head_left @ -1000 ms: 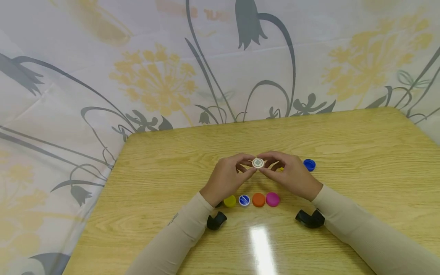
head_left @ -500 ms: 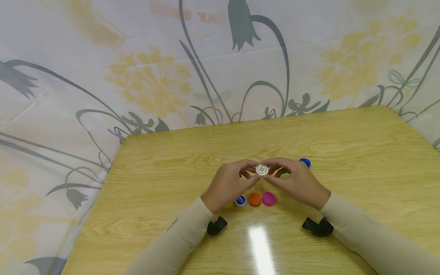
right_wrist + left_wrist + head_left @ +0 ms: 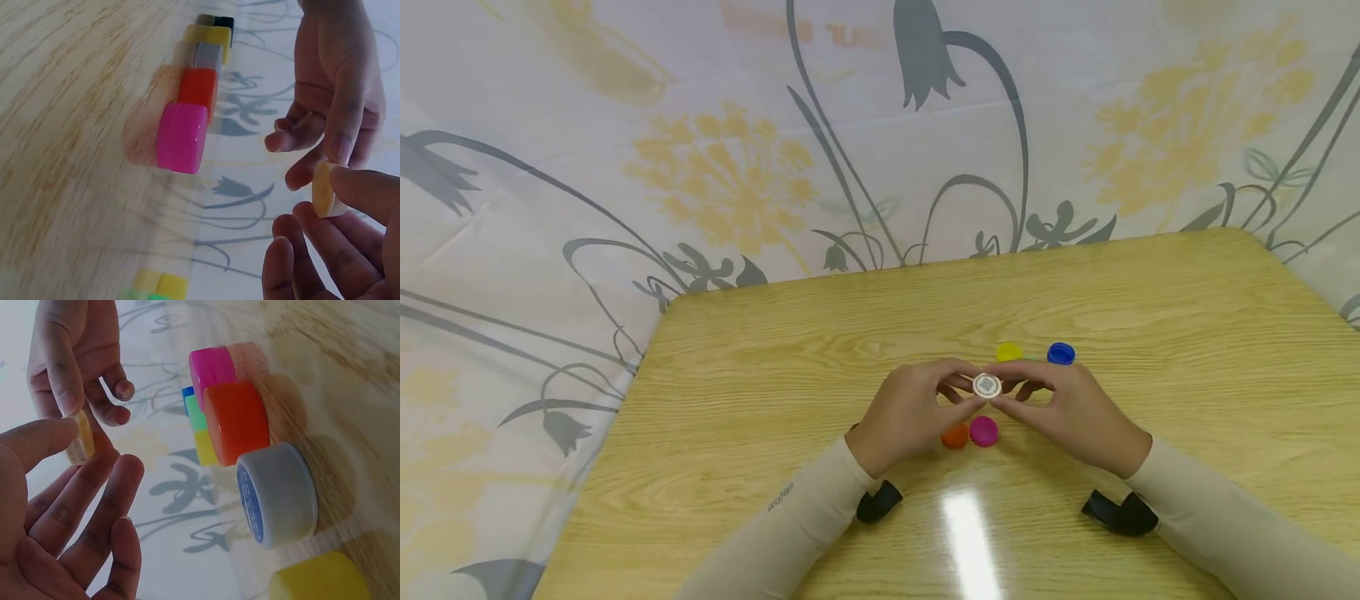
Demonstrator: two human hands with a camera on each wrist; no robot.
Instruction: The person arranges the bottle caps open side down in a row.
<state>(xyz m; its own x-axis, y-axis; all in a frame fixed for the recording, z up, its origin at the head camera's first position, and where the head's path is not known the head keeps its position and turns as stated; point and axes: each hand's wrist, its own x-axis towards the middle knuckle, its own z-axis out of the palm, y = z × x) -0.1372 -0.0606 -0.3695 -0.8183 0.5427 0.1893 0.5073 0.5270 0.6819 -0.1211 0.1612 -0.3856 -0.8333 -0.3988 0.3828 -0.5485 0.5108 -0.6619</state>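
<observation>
Between the fingertips of both hands is a small round whitish bottle cap (image 3: pixel 987 385) with a grey printed pattern on its top. My left hand (image 3: pixel 917 410) pinches its left edge with thumb and fingers. From the other side my right hand (image 3: pixel 1078 417) pinches the right edge. In the right wrist view, the hollow yellowish inside of the cap shows. The cap is held above the table, apart from it. Below the hands lie an orange cap (image 3: pixel 955 436) and a pink cap (image 3: pixel 983 432).
In line with these are a white cap with a blue top (image 3: pixel 278 497), a yellow cap (image 3: pixel 322 581) and a black thing (image 3: pixel 224 28). Farther back lie another yellow cap (image 3: pixel 1009 352), a blue cap (image 3: pixel 1061 354) and a partly hidden green one (image 3: pixel 196 412). A flowered cloth hangs behind the table (image 3: pixel 775 350).
Both hands have moved right and slightly nearer with the whitish cap between them. The far yellow cap has come into view, while the left hand now covers the white-and-blue cap in the head view.
</observation>
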